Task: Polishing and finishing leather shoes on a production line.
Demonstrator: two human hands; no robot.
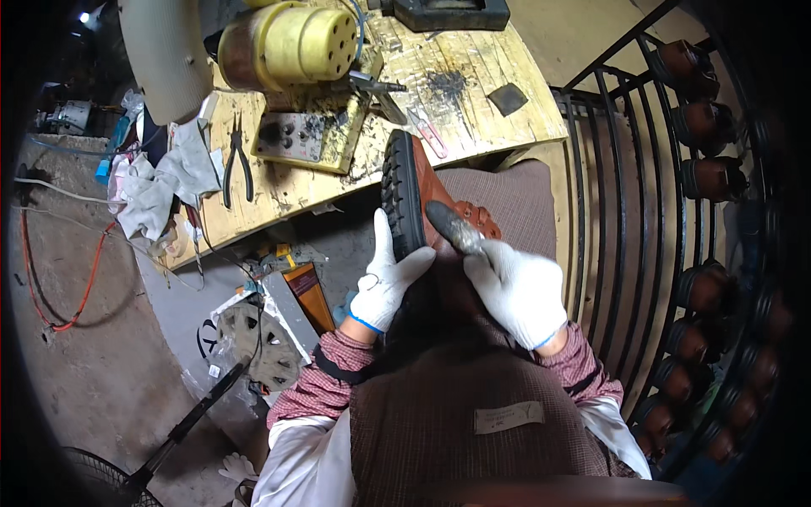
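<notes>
A reddish-brown boot (429, 179) with a thick black lugged sole (404, 198) lies sideways over my lap, its toe pointing at the bench. My left hand (384, 287), in a white knit glove, grips it at the sole, one finger stretched along the treads and the thumb on the sole's edge. In my right hand (522, 291), also gloved, is a tool with a dark rounded head (446, 224) and a pale, smeared neck. Its head rests against the boot's upper near the lacing. My right palm hides the tool's handle, and the boot's heel end is in shadow.
Ahead stands a stained wooden bench (498, 76) with pliers (237, 165), a yellow machine housing (291, 46), a control box (291, 135), a red-handled cutter (429, 133) and rags (160, 186). A black rack (600, 211) with several boots (710, 177) borders my right. Lower left is a fan (110, 477).
</notes>
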